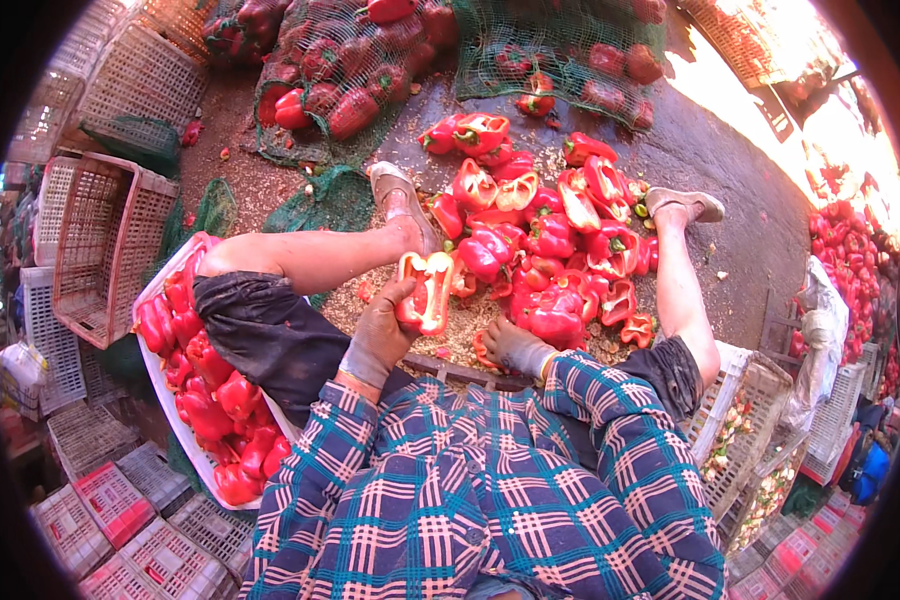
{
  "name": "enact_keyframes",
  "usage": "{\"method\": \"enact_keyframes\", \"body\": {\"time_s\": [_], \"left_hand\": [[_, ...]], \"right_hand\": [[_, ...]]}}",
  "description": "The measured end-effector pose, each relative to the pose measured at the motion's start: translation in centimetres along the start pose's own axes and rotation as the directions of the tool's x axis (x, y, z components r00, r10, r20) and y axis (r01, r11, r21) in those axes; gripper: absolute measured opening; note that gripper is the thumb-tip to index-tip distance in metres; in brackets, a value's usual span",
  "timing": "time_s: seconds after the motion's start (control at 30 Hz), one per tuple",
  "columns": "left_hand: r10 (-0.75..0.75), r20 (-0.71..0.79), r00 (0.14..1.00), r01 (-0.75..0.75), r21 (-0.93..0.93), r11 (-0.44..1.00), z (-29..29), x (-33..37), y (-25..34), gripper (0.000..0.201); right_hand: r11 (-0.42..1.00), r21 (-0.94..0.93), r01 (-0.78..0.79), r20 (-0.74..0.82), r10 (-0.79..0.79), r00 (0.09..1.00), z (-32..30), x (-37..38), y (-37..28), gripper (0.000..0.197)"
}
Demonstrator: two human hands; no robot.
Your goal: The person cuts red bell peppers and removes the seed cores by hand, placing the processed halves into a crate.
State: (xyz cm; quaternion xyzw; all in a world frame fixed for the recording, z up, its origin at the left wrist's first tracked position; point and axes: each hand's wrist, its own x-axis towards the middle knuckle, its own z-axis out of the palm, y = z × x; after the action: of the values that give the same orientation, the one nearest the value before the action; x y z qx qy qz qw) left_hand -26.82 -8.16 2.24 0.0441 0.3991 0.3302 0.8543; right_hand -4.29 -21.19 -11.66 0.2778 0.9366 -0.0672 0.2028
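My left hand (378, 330), in a soiled glove, grips a red bell pepper half (429, 292) upright, its pale ribs and hollow inside showing. My right hand (517, 347), also gloved, is low at the near edge of a heap of cut red bell peppers (555, 315). Its fingers are curled down, and what lies under them is hidden. A small red pepper piece (483, 349) shows just left of those fingers. The heap lies on the ground between my outstretched legs, many pieces with their cut sides up.
A white crate (142, 297) full of red peppers stands at my left thigh. Green net sacks (340, 60) of peppers lie ahead. At my right is a crate (745, 400) with pepper cores. Empty-looking crates (110, 250) stack up at left; more peppers (850, 260) pile at far right.
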Motion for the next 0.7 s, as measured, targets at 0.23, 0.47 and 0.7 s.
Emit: {"method": "enact_keyframes", "body": {"time_s": [0.23,0.47,0.7], "left_hand": [[0.095,-0.173,0.98,-0.076,0.113,0.991,-1.5,1.4,-0.5,0.039],[0.241,-0.261,0.935,-0.158,0.3,0.941,-2.4,2.2,-0.9,0.037],[0.131,0.073,0.989,-0.14,0.126,0.982,0.4,2.1,-2.3,0.042]], "right_hand": [[0.866,0.448,-0.22,0.115,0.188,0.975,-2.9,0.1,0.9,0.019],[0.634,0.68,-0.368,-0.325,0.711,0.624,-11.6,-1.5,3.1,0.021],[0.878,0.203,-0.434,-0.499,0.474,0.725,-17.8,-0.2,3.8,0.015]]}}
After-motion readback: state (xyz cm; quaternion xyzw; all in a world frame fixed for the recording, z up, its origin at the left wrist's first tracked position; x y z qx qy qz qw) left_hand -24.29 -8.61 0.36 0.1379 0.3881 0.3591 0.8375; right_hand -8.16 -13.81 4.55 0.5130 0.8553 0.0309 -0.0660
